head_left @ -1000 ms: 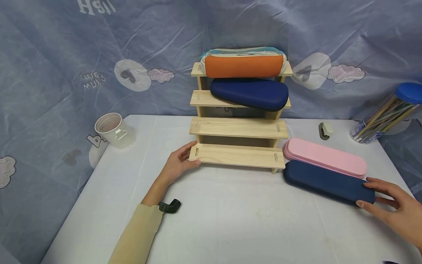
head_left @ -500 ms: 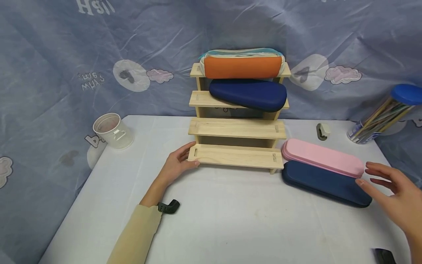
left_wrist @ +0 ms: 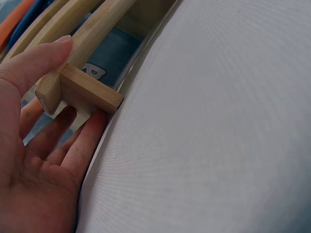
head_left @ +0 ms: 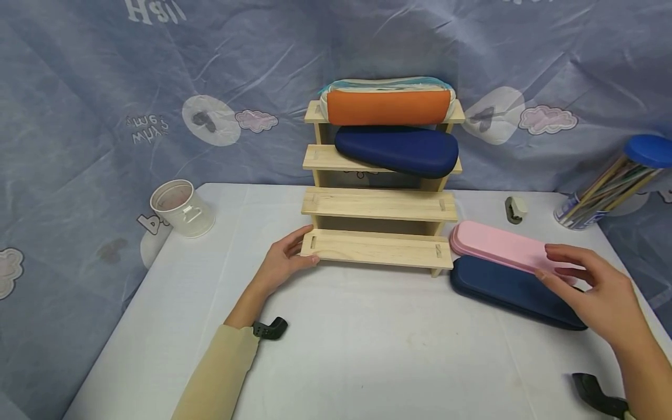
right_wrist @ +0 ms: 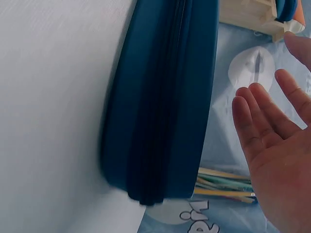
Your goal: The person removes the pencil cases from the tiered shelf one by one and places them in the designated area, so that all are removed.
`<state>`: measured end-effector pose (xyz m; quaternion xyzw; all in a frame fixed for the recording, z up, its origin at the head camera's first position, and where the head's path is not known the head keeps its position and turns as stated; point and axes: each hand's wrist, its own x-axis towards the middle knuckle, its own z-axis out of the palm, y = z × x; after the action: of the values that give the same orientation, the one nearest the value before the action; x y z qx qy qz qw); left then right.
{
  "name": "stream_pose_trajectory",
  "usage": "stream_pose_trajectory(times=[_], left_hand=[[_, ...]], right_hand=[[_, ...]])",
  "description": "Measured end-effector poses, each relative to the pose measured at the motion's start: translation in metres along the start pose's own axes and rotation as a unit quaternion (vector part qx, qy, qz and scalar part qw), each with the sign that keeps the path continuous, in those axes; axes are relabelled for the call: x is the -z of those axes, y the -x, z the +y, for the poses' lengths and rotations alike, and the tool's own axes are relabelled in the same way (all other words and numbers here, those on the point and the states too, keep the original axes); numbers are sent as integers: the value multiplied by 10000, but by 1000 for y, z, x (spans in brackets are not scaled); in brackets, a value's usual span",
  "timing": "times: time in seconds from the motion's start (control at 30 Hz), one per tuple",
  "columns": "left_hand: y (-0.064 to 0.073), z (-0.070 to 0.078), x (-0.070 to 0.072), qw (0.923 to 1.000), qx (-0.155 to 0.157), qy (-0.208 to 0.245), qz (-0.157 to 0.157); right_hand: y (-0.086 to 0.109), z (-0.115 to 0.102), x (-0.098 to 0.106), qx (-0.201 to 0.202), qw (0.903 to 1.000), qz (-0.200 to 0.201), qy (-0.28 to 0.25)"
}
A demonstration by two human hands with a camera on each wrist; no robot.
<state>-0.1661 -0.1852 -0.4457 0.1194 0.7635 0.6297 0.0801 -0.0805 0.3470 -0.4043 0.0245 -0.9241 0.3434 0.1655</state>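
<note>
A stepped wooden rack [head_left: 378, 248] stands at the back of the table. My left hand [head_left: 280, 262] grips the left end of its lowest board, and the left wrist view has the thumb [left_wrist: 46, 60] on the board with the other fingers around its end. My right hand [head_left: 595, 291] hovers, fingers spread and holding nothing, over the right ends of a pink case [head_left: 499, 244] and a dark navy case [head_left: 511, 291] lying side by side. Seen from the right wrist, the navy case [right_wrist: 160, 107] shows a zip along its side.
An orange and white pencil case [head_left: 388, 107] sits on the rack's top step, a blue case [head_left: 396, 150] one step below. A white metal bucket [head_left: 184, 208] stands left. Right are a stapler-like small item [head_left: 516, 209] and a blue-lidded jar of sticks [head_left: 611, 186].
My right hand has let go of the navy case's right end, risen and moved left over both cases. The left hand stays on the rack.
</note>
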Motion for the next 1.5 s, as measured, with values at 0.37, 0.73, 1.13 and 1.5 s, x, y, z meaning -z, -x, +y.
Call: stream_pose_trajectory(times=[0.37,0.73,1.13,1.5], left_hand=[[1,0,0,10000,-90,-23,-14],[-7,-21,3,10000,-10,66,-4],[-2,-7,1,10000,-54,71,-14],[-2,-3,0,9999,-78,80,-26]], right_hand=[[-12,-17,-18,183,9978,-118,-627],[-26,-34,-41,163,9948,-316,-955],[-41,-40,-57,218,9925,-439,-1120],[-51,-49,-69,356,9877,-498,-1436]])
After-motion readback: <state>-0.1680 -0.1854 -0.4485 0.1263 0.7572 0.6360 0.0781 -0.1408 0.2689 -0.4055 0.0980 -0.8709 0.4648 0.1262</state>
